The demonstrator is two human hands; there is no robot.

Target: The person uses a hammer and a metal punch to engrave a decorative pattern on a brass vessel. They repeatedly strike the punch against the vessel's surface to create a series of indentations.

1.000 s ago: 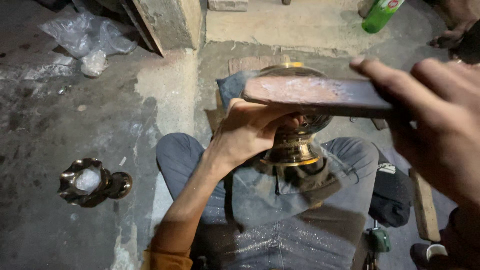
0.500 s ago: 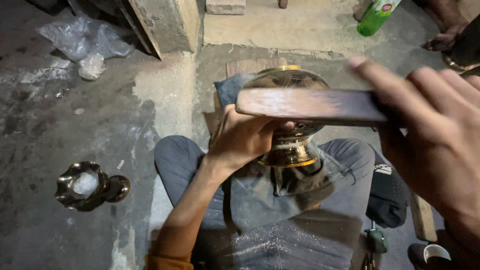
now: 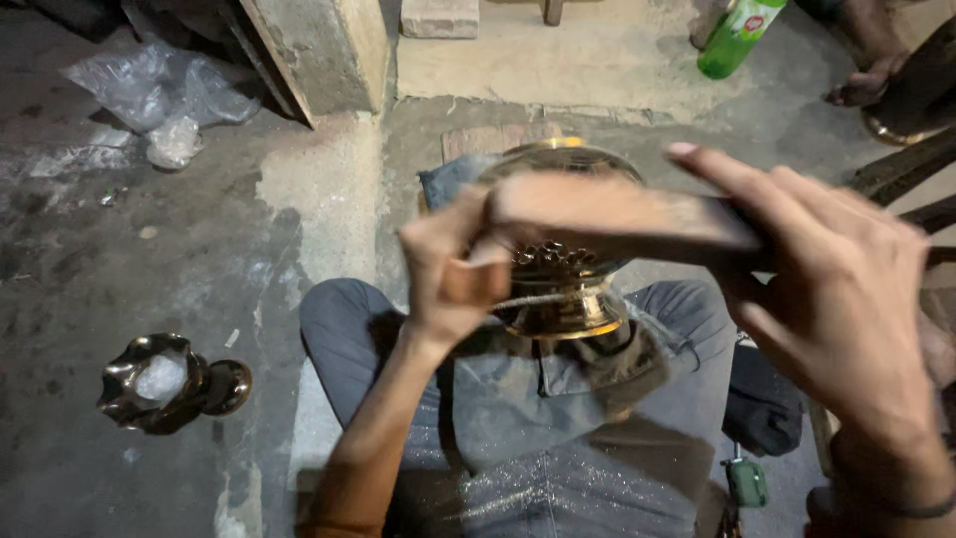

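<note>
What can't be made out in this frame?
Head view only:
- Brass vessel: its middle is hidden behind the flat bar.
- Left hand: motion-blurred, so its grip is unclear.
- Right hand: its wrist is cut off by the frame edge.
- Green bottle: its top is cut off.

We are looking at a rough floor-level metal workshop: we are sitting on a stained, cracked concrete floor [image 3: 119,249], not at a bench. A dark unfinished cast vessel [image 3: 159,384] is lying beside us, with crumpled plastic sheeting [image 3: 149,90] and a concrete block [image 3: 329,50] nearby.
</note>
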